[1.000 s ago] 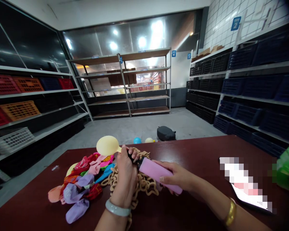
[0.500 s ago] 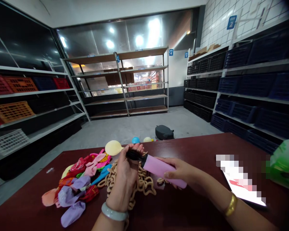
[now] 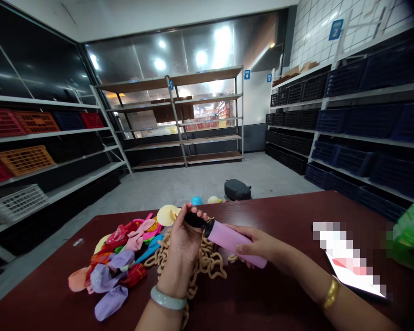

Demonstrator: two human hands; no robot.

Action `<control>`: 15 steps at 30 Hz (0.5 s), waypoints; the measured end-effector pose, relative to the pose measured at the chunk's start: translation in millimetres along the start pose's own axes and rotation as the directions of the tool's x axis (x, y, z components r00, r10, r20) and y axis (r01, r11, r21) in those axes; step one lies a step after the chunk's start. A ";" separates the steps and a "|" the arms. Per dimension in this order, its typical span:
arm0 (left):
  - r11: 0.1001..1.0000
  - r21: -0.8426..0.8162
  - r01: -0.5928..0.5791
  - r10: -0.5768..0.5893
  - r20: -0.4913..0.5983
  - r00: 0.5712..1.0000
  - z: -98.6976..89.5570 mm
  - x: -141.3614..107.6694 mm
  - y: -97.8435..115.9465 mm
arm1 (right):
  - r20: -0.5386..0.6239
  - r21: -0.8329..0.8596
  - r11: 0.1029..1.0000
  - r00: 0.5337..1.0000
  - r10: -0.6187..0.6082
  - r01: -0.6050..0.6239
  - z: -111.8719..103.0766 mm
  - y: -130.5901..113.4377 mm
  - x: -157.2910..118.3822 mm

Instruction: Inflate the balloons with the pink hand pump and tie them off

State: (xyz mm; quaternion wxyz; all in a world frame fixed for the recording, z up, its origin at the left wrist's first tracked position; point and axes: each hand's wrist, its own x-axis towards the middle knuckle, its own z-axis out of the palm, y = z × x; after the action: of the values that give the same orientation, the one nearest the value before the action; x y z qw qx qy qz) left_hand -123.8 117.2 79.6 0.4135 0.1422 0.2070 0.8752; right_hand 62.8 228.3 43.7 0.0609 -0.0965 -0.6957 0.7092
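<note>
From where I stand, the pink tube (image 3: pixel 224 236) is up off the dark red table (image 3: pixel 279 303), held aslant between the person's two hands. Its long axis runs from four o'clock to ten, the black end (image 3: pixel 194 219) pointing to ten. The right hand (image 3: pixel 253 246) is closed round the pink body, thumb on the near side. The left hand (image 3: pixel 188 236) is cupped about the black end, fingers curled; how firmly it grips, I can't tell. A pale yellow balloon (image 3: pixel 166 214) shows just past its thumb at ten o'clock, its neck mostly hidden. Under the hands lie tangled tan loops (image 3: pixel 212 266), and at eight o'clock from the left hand is a heap of limp, coloured balloons (image 3: pixel 112 266). A grey bag (image 3: pixel 237 190) sits on the floor, twelve o'clock from the right hand.
</note>
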 end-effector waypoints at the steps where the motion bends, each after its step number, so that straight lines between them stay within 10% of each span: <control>1: 1.000 -0.008 -0.005 0.006 0.045 0.999 0.2 -1.2 -0.3 | 0.005 -0.007 1.000 1.000 -0.006 0.006 -0.3 1.0 0.6; 5: 1.000 -0.019 -0.017 0.019 0.126 0.992 1.5 -5.0 -1.5 | 0.009 -0.101 0.994 0.999 -0.051 0.051 -3.9 5.4 3.5; 15: 0.994 0.080 -0.070 0.084 -0.185 0.979 0.5 -2.6 -10.9 | -0.116 -0.608 0.781 0.957 -0.265 0.143 -3.6 1.2 3.1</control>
State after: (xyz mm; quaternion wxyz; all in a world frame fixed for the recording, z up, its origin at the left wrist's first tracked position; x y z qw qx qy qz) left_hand -114.7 121.5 74.6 0.3524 0.0817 0.2714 0.8919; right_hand 60.7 232.4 42.3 0.1720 -0.1035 -0.8790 0.4324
